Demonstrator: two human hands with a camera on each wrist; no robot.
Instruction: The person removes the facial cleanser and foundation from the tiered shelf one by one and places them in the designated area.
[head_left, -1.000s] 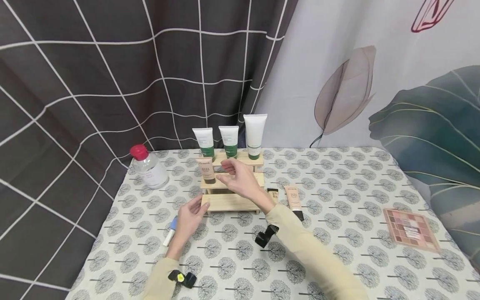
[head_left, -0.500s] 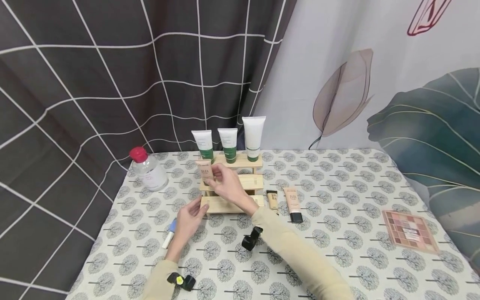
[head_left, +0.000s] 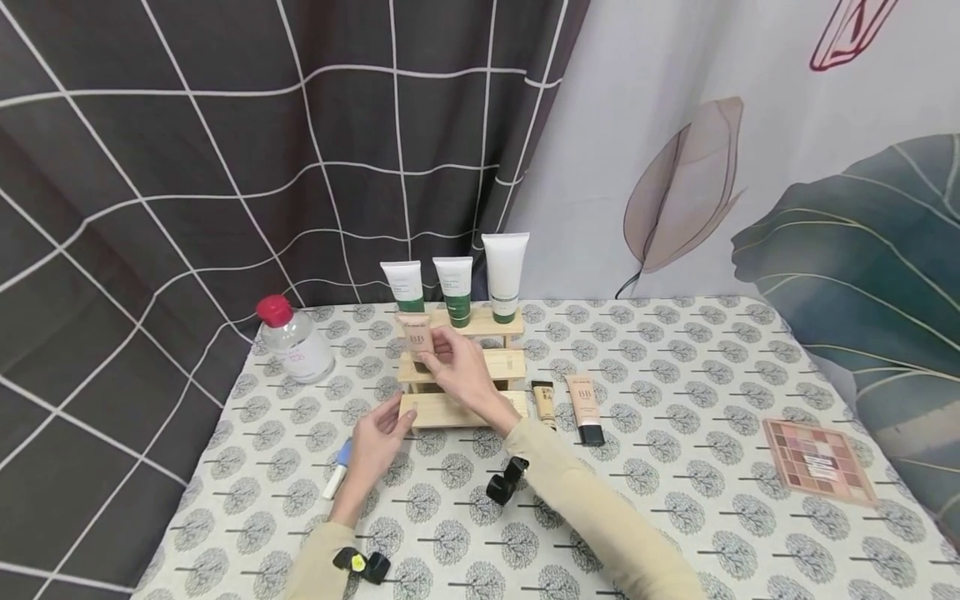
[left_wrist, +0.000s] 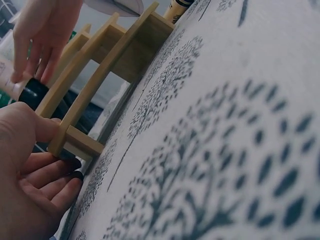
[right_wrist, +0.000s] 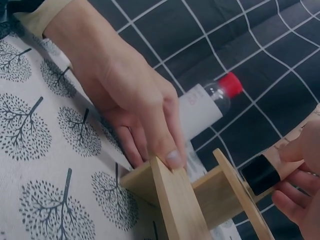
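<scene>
A wooden three-step display rack [head_left: 506, 362] stands on the table. My left hand [head_left: 377, 437] grips the left end of its lowest step, with the thumb on top and fingers below in the left wrist view. My right hand [head_left: 461, 371] pinches a small pink BB cream tube [head_left: 417, 336] upright at the left part of the middle step. Its black cap [right_wrist: 260, 174] shows close to the step in the right wrist view; whether it touches the wood I cannot tell. Behind, on the top step, stand two green-and-white tubes [head_left: 454, 287] and a taller white tube [head_left: 506, 271].
Right of the rack lie a small yellow tube [head_left: 544, 403] and a larger BB cream tube [head_left: 585, 407]. An eyeshadow palette [head_left: 819, 461] lies farther right. A red-capped clear bottle [head_left: 300, 346] stands at the left. A blue-and-white item [head_left: 339, 468] lies beside my left hand.
My right hand has closed its fingers on the small BB cream tube, which has shifted slightly right along the middle step. The left hand keeps its hold on the rack.
</scene>
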